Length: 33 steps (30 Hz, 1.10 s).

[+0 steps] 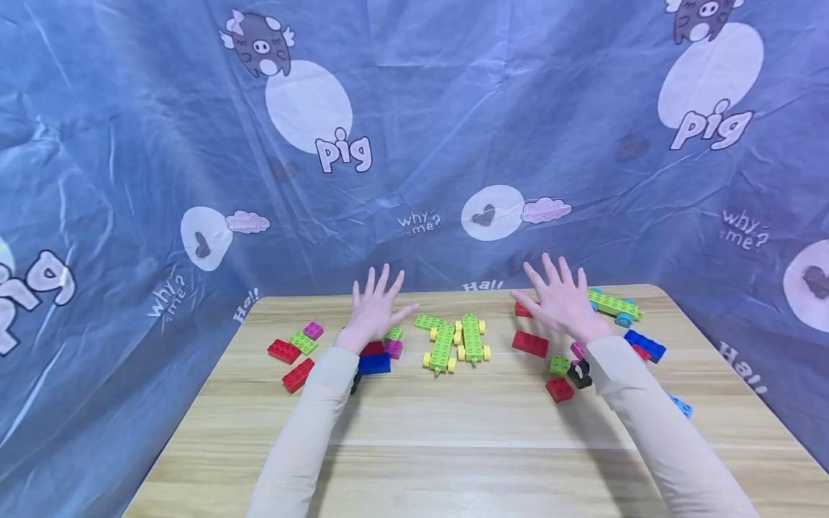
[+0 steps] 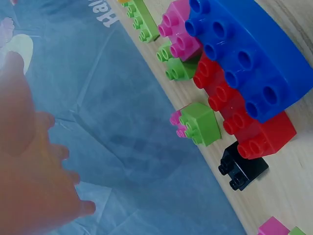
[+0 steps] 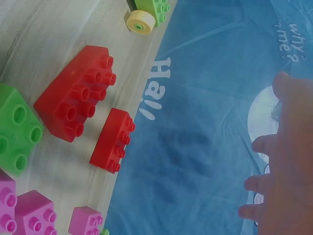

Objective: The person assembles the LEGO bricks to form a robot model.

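Note:
Fingers spread and holding nothing, my left hand [image 1: 376, 309] hovers above the table's back left part. Below it lie a blue brick [image 2: 249, 54], a red brick [image 2: 239, 107], a black brick [image 2: 242, 166] and a few pink and green ones. My right hand [image 1: 563, 302] is likewise spread and bare, raised over the back right part. Near it are a long red brick [image 3: 78, 93], another red brick [image 3: 113, 140], a green brick [image 3: 17, 129] and pink bricks. Two green wheeled bases [image 1: 444, 345] with yellow wheels stand between the hands.
Red bricks [image 1: 283, 350] and a green brick [image 1: 303, 342] lie at the left. At the back right are a green base with blue wheels [image 1: 612, 305] and a blue brick [image 1: 645, 345]. A blue printed cloth [image 1: 414, 144] hangs behind the wooden table [image 1: 414, 467].

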Each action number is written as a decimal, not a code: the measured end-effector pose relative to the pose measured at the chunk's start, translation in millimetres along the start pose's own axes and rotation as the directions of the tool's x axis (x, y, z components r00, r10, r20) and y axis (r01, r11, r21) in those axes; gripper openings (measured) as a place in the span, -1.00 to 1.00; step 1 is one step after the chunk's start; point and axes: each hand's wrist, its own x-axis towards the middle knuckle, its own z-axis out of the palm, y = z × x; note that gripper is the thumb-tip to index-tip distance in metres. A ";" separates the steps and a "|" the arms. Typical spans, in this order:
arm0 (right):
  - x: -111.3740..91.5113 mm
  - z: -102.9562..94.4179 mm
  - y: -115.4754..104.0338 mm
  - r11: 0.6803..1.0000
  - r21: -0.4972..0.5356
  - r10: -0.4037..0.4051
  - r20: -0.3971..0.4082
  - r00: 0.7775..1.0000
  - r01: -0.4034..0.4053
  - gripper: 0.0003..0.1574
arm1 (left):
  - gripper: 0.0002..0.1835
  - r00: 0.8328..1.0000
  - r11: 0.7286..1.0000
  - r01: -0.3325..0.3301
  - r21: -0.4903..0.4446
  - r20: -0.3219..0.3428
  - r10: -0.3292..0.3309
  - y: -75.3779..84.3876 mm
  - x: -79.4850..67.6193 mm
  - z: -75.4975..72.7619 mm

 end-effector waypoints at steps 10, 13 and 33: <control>-12.5 7.1 -8.2 0.998 0.068 -0.014 0.046 0.999 0.010 0.08 | -0.08 0.984 0.971 -0.121 -0.208 0.102 0.145 8.0 -13.1 -0.3; -18.0 11.5 -12.7 0.996 0.085 -0.027 0.041 0.999 0.024 0.12 | -0.06 0.975 0.958 -0.158 -0.238 0.115 0.190 10.1 -16.6 2.3; -62.4 51.1 -56.9 0.946 0.156 -0.269 -0.117 0.956 0.285 -0.40 | -0.25 0.918 0.911 -0.328 -0.251 0.142 0.370 15.0 -41.3 29.9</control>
